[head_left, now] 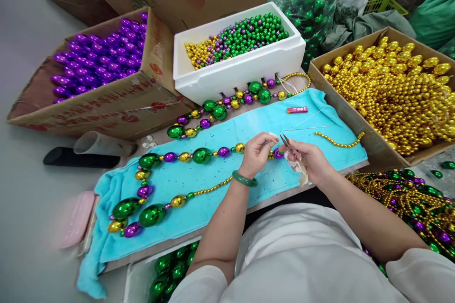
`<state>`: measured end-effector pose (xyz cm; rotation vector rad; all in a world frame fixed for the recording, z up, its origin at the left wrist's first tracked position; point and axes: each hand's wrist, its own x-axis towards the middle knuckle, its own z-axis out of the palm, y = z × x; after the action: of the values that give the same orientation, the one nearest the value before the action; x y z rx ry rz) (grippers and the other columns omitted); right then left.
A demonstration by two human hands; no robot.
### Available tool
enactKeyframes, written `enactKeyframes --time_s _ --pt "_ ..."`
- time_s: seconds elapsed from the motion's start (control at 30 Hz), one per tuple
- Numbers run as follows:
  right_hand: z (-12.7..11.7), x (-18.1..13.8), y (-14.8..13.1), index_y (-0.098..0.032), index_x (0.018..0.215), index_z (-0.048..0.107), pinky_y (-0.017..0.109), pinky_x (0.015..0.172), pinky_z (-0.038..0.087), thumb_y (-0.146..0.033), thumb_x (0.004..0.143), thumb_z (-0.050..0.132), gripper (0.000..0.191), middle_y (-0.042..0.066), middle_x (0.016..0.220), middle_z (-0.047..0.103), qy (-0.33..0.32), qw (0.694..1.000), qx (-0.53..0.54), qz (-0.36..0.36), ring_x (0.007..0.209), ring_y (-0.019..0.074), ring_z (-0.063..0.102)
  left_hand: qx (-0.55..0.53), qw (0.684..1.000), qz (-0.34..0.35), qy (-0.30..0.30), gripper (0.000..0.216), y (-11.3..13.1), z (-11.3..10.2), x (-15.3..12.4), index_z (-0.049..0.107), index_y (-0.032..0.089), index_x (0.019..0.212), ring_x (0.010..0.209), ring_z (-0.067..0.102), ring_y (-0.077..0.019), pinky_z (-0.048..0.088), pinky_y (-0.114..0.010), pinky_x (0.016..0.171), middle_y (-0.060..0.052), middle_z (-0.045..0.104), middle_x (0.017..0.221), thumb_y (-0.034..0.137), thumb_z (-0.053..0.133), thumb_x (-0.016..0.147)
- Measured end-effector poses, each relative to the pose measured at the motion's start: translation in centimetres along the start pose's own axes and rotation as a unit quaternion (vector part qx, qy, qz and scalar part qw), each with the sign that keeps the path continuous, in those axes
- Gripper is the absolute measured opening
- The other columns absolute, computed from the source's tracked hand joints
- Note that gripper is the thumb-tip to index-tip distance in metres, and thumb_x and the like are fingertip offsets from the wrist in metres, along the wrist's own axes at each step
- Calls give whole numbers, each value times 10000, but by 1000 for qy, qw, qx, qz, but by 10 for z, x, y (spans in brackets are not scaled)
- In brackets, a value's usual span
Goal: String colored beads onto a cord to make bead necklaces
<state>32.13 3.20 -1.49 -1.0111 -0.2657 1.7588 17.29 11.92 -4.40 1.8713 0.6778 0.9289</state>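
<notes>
My right hand holds a small pair of scissors, with pale wrapping on its handles and its blades pointing up and left. Beside the tips, my left hand is pinched closed on a thin white thread; its exact hold is partly hidden by the fingers. A bead necklace in green, purple and gold loops across the turquoise towel and passes under both hands. To the right lie a short gold bead strand and a thin needle. A red lighter rests behind them.
Another bead necklace lies along the white foam box of small beads. A carton of purple beads stands left, a carton of gold beads right. A clear cup and pink case are at the left.
</notes>
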Motion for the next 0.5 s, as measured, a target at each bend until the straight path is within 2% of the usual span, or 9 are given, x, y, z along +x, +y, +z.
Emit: enactKeyframes --time_s 0.13,0.23,0.3,0.37,0.4,0.43,0.5 --pt "-6 3 1 -125 748 637 190 314 236 -440 734 645 315 -36 504 449 -11 999 20 34 366 55 347 -17 1000 -13 -17 129 -1 3 1 620 183 777 859 609 -179 469 -334 824 -54 656 863 238 530 850" --pt "-10 2 -4 -136 721 626 198 318 183 -457 705 659 323 -51 483 398 -9 999 18 32 357 51 295 -42 998 -35 -22 133 -2 3 0 632 183 762 841 603 -180 459 -328 813 -52 650 832 245 543 840" --pt "-19 0 -11 -150 712 627 213 338 178 -489 698 654 340 -52 481 381 10 1000 -11 -8 369 59 283 -66 996 -61 0 128 -5 0 -1 635 181 733 832 597 -177 454 -321 814 -46 644 795 252 572 819" --pt "-32 -1 -17 -162 720 645 232 382 230 -508 713 638 345 -32 506 427 59 989 -108 -85 414 82 332 -99 990 -96 35 123 -7 -5 -3 632 175 707 825 596 -172 455 -318 820 -42 641 775 264 611 790" --pt "-40 0 -18 -168 721 657 243 419 273 -504 725 630 337 -17 525 464 97 969 -188 -126 452 100 376 -118 985 -114 50 122 -8 -7 -4 630 172 707 819 598 -168 459 -318 822 -40 643 781 271 628 778" --pt "-49 1 -18 -174 718 669 257 470 320 -488 735 627 317 1 551 505 138 934 -284 -166 505 123 426 -136 980 -131 61 123 -9 -9 -5 628 169 714 813 603 -163 463 -318 823 -38 647 798 278 640 770" --pt "-62 6 -13 -183 730 690 308 612 397 -427 737 642 249 49 656 602 218 821 -472 -236 665 191 519 -167 971 -157 73 133 -8 -11 -5 624 165 737 813 616 -157 471 -321 832 -36 651 839 292 651 766"
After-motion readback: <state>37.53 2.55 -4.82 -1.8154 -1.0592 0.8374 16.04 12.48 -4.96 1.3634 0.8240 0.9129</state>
